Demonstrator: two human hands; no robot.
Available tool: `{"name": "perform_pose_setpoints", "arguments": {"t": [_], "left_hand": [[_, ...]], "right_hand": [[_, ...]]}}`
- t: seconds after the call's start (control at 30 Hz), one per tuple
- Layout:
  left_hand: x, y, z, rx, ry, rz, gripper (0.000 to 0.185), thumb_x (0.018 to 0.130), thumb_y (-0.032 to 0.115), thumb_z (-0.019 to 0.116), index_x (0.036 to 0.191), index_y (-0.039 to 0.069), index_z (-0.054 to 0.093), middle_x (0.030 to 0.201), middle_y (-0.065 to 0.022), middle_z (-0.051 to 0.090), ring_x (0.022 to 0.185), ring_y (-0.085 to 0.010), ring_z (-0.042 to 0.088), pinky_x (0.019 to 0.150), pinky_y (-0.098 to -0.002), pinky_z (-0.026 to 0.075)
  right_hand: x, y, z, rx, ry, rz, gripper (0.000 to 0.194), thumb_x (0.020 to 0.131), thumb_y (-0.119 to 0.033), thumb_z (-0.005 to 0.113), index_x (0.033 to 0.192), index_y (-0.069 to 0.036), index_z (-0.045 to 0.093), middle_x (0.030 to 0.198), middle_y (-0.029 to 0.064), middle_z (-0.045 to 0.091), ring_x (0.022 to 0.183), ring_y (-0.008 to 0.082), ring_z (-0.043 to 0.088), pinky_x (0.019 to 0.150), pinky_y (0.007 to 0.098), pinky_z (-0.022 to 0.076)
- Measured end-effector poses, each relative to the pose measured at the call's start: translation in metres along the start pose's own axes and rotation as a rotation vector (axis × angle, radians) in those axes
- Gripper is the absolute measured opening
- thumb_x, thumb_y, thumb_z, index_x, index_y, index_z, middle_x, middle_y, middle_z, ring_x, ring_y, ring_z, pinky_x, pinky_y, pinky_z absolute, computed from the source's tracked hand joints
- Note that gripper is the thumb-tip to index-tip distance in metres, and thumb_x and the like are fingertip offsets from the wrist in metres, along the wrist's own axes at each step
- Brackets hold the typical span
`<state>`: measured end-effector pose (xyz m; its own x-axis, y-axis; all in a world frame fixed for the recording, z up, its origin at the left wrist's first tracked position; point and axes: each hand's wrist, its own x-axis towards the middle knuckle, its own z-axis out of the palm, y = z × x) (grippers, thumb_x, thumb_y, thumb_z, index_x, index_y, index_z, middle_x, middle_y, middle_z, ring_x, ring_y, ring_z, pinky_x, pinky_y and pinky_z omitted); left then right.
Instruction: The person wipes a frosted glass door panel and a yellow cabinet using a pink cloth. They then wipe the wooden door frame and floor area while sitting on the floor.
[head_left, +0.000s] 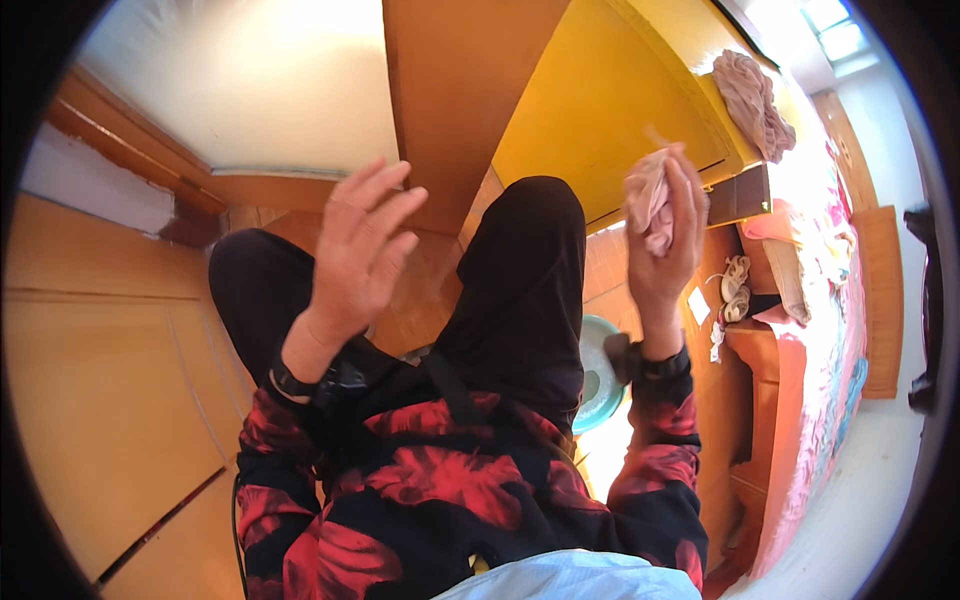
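Observation:
My left hand (360, 244) is raised above my left knee, fingers apart and nothing in it. It is in front of an orange-brown wooden panel (465, 97) and a pale, glossy panel (247, 82). Held up on the other side, my right hand (681, 225) is closed around a crumpled pink cloth (649, 196). The cloth is bunched between fingers and palm, and motion blurs it a little. Behind that hand stands a yellow cabinet (600, 105). Both wrists wear dark bands.
A teal basin (600, 379) stands on the floor by my right leg. Sneakers (735, 289) and a white paper (698, 306) lie farther right. A bed with pink bedding (795, 420) lines the right side. A brownish cloth (750, 105) hangs over the yellow cabinet's edge.

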<state>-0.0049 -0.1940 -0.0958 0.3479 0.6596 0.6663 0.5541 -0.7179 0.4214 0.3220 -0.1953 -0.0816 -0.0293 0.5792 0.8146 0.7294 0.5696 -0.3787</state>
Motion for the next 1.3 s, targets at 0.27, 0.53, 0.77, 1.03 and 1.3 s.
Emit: {"name": "perform_pose_setpoints", "arguments": {"t": [0.27, 0.53, 0.77, 1.03, 1.3], "left_hand": [[0.01, -0.014, -0.023, 0.144, 0.07, -0.04, 0.027, 0.088, -0.004, 0.065, 0.112, 0.006, 0.074, 0.128, -0.0099, 0.067, 0.128, -0.0347, 0.056, 0.103, -0.0409, 0.047], [0.053, -0.038, 0.022, 0.403, -0.002, 0.213, 0.047, 0.08, -0.006, 0.065, 0.124, 0.011, 0.071, 0.14, -0.0066, 0.06, 0.135, -0.0313, 0.049, 0.107, -0.0416, 0.043], [0.076, -0.059, 0.055, 0.575, -0.138, 0.285, 0.06, 0.077, -0.006, 0.065, 0.132, 0.016, 0.065, 0.15, -0.0032, 0.05, 0.14, -0.0274, 0.043, 0.11, -0.0425, 0.041], [0.066, -0.069, 0.048, 0.536, -0.081, 0.281, 0.051, 0.075, -0.007, 0.065, 0.122, 0.014, 0.071, 0.144, -0.0068, 0.055, 0.135, -0.0283, 0.048, 0.107, -0.0429, 0.042], [0.057, -0.072, 0.004, 0.562, -0.083, 0.282, 0.041, 0.079, -0.008, 0.061, 0.113, 0.01, 0.075, 0.133, -0.0093, 0.065, 0.129, -0.031, 0.056, 0.105, -0.0433, 0.044]], "right_hand": [[0.003, 0.105, 0.007, -0.779, -0.27, -0.349, 0.045, 0.09, -0.015, 0.065, 0.134, -0.025, 0.063, 0.146, -0.0018, 0.055, 0.138, 0.0229, 0.046, 0.117, 0.0439, 0.0286], [-0.058, 0.148, 0.046, -0.794, -0.403, -0.243, 0.048, 0.091, -0.017, 0.063, 0.138, -0.027, 0.06, 0.15, -0.0049, 0.052, 0.142, 0.0198, 0.042, 0.122, 0.043, 0.0201], [-0.043, 0.133, 0.029, -0.73, -0.366, -0.224, 0.045, 0.091, -0.019, 0.062, 0.136, -0.024, 0.062, 0.149, -0.0042, 0.053, 0.143, 0.0207, 0.041, 0.122, 0.0445, 0.0216], [-0.116, 0.188, 0.076, -0.627, -0.526, -0.242, 0.037, 0.093, -0.014, 0.057, 0.129, -0.016, 0.065, 0.146, 0.0021, 0.055, 0.145, 0.0277, 0.04, 0.119, 0.0503, 0.0298], [-0.131, 0.192, 0.124, -0.567, -0.759, -0.101, 0.037, 0.091, -0.013, 0.058, 0.128, -0.014, 0.064, 0.14, 0.0043, 0.059, 0.142, 0.0307, 0.044, 0.119, 0.0529, 0.0284]]}}
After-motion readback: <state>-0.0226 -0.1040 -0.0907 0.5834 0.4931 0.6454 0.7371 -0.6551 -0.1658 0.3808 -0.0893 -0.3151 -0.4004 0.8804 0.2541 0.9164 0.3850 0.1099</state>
